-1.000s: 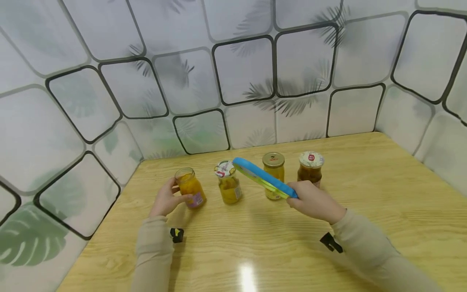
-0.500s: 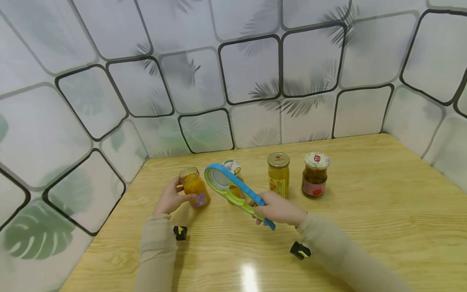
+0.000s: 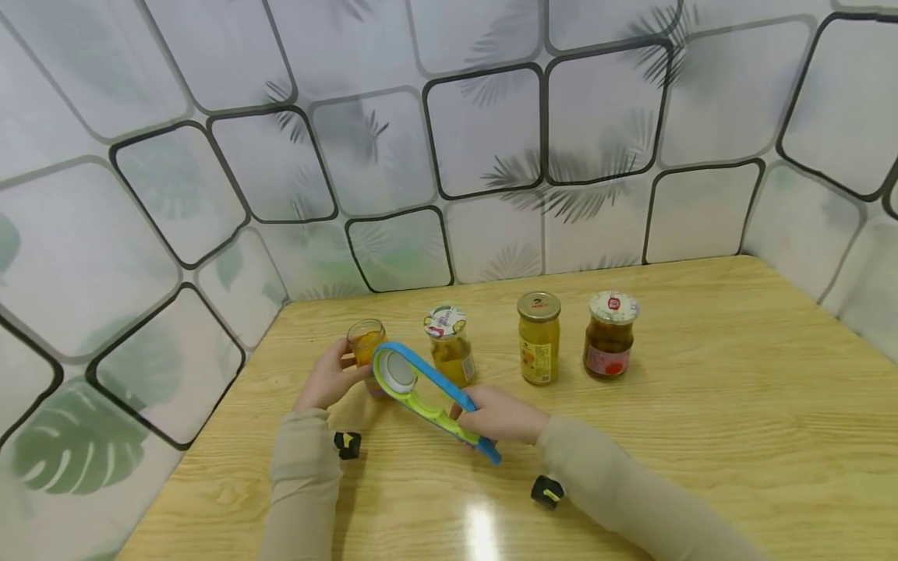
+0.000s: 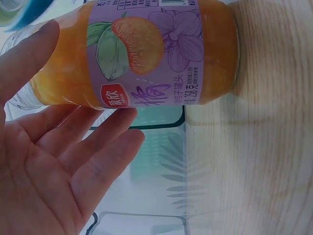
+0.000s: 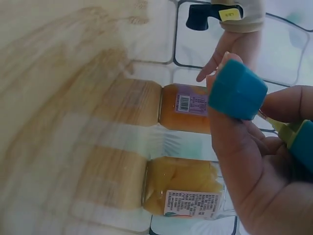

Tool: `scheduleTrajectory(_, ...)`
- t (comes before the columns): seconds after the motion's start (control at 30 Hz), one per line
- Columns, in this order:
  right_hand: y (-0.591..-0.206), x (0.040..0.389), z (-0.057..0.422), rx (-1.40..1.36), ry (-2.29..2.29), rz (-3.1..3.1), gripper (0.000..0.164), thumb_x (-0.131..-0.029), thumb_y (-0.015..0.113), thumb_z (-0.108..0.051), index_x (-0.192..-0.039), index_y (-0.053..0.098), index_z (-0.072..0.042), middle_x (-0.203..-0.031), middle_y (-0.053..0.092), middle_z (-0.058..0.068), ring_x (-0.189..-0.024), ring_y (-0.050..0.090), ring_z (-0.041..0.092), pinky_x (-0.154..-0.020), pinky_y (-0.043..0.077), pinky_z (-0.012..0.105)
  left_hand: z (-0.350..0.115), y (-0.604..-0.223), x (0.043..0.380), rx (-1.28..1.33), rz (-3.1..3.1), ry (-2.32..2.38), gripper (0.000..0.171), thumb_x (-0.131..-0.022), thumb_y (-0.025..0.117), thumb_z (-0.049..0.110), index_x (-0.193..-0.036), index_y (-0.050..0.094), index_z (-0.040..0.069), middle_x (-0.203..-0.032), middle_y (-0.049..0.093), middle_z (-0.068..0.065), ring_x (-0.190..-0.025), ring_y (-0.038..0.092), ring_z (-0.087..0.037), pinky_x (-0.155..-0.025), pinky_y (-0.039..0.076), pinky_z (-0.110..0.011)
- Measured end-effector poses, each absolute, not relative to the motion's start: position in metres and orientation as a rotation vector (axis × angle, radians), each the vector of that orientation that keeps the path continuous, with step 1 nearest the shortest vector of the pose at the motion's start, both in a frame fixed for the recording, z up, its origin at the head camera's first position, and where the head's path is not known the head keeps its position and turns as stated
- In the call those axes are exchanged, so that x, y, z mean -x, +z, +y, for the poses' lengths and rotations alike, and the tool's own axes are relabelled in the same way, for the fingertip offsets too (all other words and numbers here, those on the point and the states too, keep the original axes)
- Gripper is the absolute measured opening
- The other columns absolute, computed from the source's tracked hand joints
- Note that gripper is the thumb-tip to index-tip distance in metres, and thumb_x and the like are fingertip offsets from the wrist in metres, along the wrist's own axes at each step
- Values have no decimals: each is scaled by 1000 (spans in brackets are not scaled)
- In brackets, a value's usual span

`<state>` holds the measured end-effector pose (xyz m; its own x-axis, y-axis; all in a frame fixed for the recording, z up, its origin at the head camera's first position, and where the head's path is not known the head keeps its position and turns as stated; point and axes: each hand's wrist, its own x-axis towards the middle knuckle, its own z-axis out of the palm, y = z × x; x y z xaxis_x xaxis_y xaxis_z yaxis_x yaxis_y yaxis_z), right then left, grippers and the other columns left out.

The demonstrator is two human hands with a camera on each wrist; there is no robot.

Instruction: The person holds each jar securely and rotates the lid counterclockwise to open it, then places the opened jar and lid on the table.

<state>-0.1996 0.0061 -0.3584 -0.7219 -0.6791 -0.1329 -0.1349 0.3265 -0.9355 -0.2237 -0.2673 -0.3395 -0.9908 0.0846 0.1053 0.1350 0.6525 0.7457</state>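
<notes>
At the left of the head view my left hand holds a lidless glass jar of orange fruit, thumb on one side and fingers on the other. The left wrist view shows the jar's purple label with a mandarin segment on it. My right hand grips the handle end of a blue and green jar opener. A round whitish disc sits in the opener's loop, which overlaps the jar's lower part in the head view. The opener's blue handle tip pokes out of my right fist.
Beside the held jar stands a jar of yellow fruit with a patterned white lid. Farther right are a gold-lidded jar and a dark jar with a white lid. The wooden table meets a patterned wall covering behind.
My right hand has moved left and down with the jar opener, bringing its loop from near the middle jars to the lidless jar. My left hand stays on that jar.
</notes>
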Motion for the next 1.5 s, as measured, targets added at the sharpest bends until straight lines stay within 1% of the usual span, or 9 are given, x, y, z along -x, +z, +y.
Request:
scheduleTrajectory(0.27, -364, 199, -3, 628, -1389, 1957, 17, -83, 44, -3, -95, 52, 5, -73, 61, 14, -60, 60, 21, -48, 49, 31, -268, -339, 224, 233, -2776, -1293, 44, -86, 58, 8, -123, 39, -6, -123, 41, -28, -109, 43, -45, -86, 41, -47)
scheduleTrajectory(0.47, -368, 198, -7, 609, -1301, 1907, 15, -85, 48, -6, -96, 54, 2, -69, 57, 11, -58, 60, 19, -47, 49, 28, -268, -340, 223, 198, -2785, -1328, 50, -84, 61, 17, -125, 39, -2, -123, 42, -26, -109, 44, -43, -85, 42, -48)
scheduleTrajectory(0.6, -369, 199, -10, 588, -1273, 1828, 14, -86, 49, -9, -96, 53, 2, -69, 53, 10, -58, 60, 18, -48, 50, 29, -268, -340, 223, 177, -2795, -1333, 51, -84, 62, 18, -126, 39, -1, -124, 42, -25, -109, 44, -43, -86, 41, -49)
scheduleTrajectory(0.77, -372, 200, -15, 573, -1286, 1710, 12, -87, 49, -8, -93, 51, 2, -67, 55, 12, -56, 59, 19, -47, 50, 28, -268, -341, 223, 160, -2807, -1358, 50, -85, 61, 19, -126, 39, 1, -126, 40, -23, -111, 43, -42, -87, 40, -49)
scheduleTrajectory(0.97, -372, 204, -17, 558, -1274, 1649, 10, -87, 50, -10, -87, 49, 0, -63, 52, 9, -55, 59, 19, -46, 50, 27, -266, -340, 223, 159, -2810, -1349, 51, -84, 61, 20, -126, 39, 1, -126, 40, -23, -111, 43, -42, -88, 39, -49)
scheduleTrajectory(1.1, -370, 207, -18, 554, -1251, 1630, 10, -88, 49, -11, -86, 49, -1, -63, 51, 8, -56, 60, 19, -46, 50, 27, -265, -339, 223, 164, -2808, -1351, 50, -85, 61, 20, -125, 39, 1, -125, 41, -23, -111, 43, -42, -88, 39, -50)
scheduleTrajectory(1.23, -370, 207, -19, 560, -1241, 1625, 10, -89, 49, -12, -86, 49, -2, -66, 54, 10, -57, 61, 19, -47, 51, 28, -266, -339, 223, 176, -2807, -1353, 49, -85, 60, 19, -125, 39, -1, -124, 40, -24, -111, 42, -43, -88, 39, -50)
scheduleTrajectory(1.5, -372, 207, -19, 584, -1233, 1594, 10, -89, 48, -12, -83, 47, -3, -66, 59, 14, -57, 61, 20, -46, 50, 28, -265, -339, 222, 157, -2809, -1363, 50, -85, 60, 19, -126, 38, 0, -126, 40, -23, -111, 42, -42, -87, 40, -49)
